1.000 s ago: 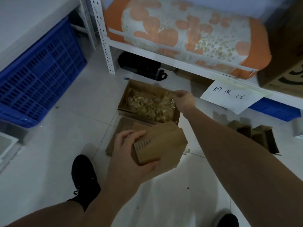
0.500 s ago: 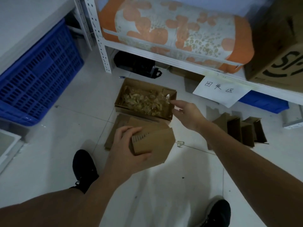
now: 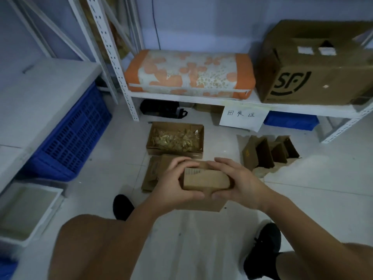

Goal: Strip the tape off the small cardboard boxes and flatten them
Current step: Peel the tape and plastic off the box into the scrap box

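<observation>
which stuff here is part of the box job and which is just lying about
Job: small box held by left hand and right hand; flattened boxes; tape scrap box; waiting boxes.
Lying about: blue crate, cushion, big box, sign.

a cushion (image 3: 189, 74) on the white shelf (image 3: 232, 103) is orange with a pale panel of orange flowers and speckles. right of the cushion, a brown carton (image 3: 314, 65) bears a black logo. left of it a blue lattice crate (image 3: 74, 132). below, a brown box (image 3: 205, 179), black shoes (image 3: 264, 249).
</observation>
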### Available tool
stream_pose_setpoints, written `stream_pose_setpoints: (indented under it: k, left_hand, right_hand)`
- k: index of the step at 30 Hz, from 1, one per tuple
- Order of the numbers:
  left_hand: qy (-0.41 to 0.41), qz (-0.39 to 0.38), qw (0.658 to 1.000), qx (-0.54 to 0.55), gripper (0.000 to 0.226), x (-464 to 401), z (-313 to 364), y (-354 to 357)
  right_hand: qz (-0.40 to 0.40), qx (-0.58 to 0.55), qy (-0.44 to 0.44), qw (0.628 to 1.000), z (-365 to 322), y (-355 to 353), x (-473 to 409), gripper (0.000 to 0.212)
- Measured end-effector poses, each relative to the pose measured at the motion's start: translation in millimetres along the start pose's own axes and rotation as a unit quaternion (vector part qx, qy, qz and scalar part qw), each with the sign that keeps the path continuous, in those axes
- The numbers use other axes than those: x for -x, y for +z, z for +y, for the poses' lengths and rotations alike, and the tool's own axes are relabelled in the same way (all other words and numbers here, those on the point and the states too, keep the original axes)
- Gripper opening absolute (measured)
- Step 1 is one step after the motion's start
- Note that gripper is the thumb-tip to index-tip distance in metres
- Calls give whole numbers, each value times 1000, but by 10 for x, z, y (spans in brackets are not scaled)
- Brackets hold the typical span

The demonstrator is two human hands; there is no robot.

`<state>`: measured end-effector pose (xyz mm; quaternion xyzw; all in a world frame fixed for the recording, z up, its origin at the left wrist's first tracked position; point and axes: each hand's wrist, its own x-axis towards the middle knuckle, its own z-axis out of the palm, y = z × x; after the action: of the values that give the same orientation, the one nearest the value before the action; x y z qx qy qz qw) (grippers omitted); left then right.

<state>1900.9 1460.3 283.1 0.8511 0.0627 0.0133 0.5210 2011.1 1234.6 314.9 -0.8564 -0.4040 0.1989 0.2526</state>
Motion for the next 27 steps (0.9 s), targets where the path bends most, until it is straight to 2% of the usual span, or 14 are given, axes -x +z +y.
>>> stream_pose_setpoints:
  k: [5, 10, 13, 17, 20, 23, 27]
  left_hand:
    - [16, 10, 1000, -16, 77, 392, 332, 131]
    - [8, 15, 1000, 8, 70, 732, 374, 336]
    - [2, 48, 998, 33, 70, 856, 344, 417]
    - [-11, 96, 992, 80, 71, 897, 359, 429]
    - [5, 103, 992, 66, 64, 894, 355, 394]
    - [26, 98, 994, 44, 64, 929, 323, 361]
    - [70, 101, 992, 11, 65, 959, 345, 328]
  right_hand:
    - [103, -1, 16, 995, -216, 95, 601, 83]
    - [121, 18, 3, 992, -346, 168, 946, 75]
    - [152, 55, -18, 987, -388, 229, 1069, 67]
    - [240, 88, -51, 965, -493, 411, 1158, 51]
    - [199, 77, -20, 977, -537, 509, 1245, 61]
    - [133, -10, 16, 991, -497, 472, 1282, 61]
    - [141, -108, 35, 983, -469, 406, 1265, 53]
